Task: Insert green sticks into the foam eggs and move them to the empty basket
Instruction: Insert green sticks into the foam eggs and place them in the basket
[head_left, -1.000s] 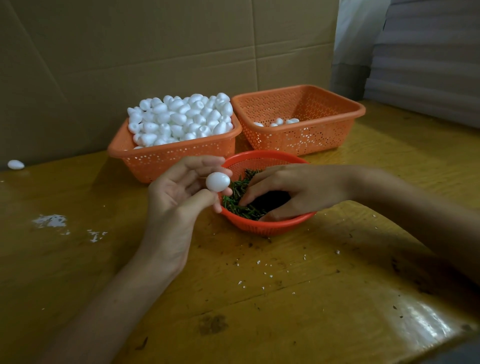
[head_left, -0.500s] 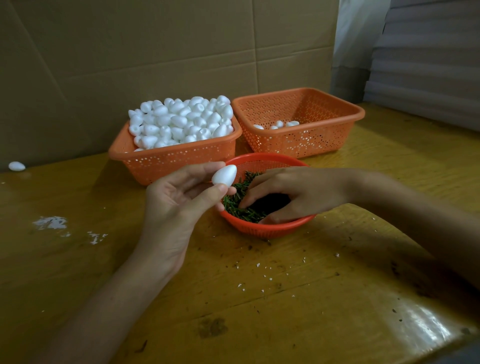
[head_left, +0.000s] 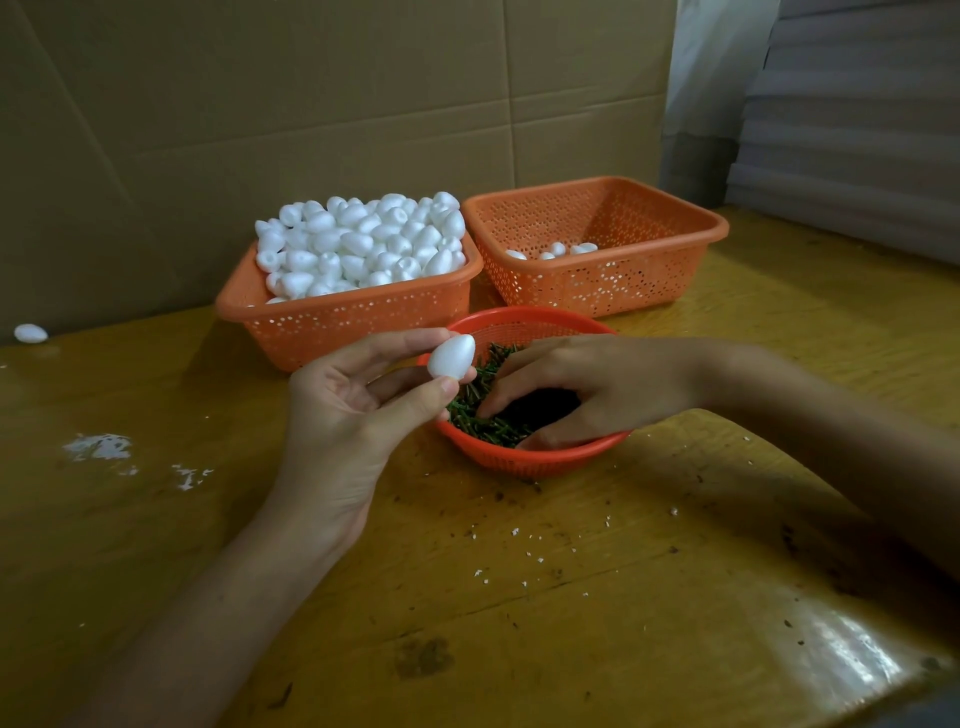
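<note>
Picking a stick seems to be the step. The left hand (head_left: 353, 410) pinches a small white foam egg (head_left: 451, 356) by the rim of the round red basket (head_left: 530, 460). The right hand (head_left: 587, 387), fingers bent, digs among thin green sticks (head_left: 480, 418); nobody can tell if it has one. Next, one stick needs poking into the egg.

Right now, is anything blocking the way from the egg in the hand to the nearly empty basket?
Nothing visible does. The left hand holds the egg beside the bowl of sticks; the basket behind the bowl is open on top.
</note>
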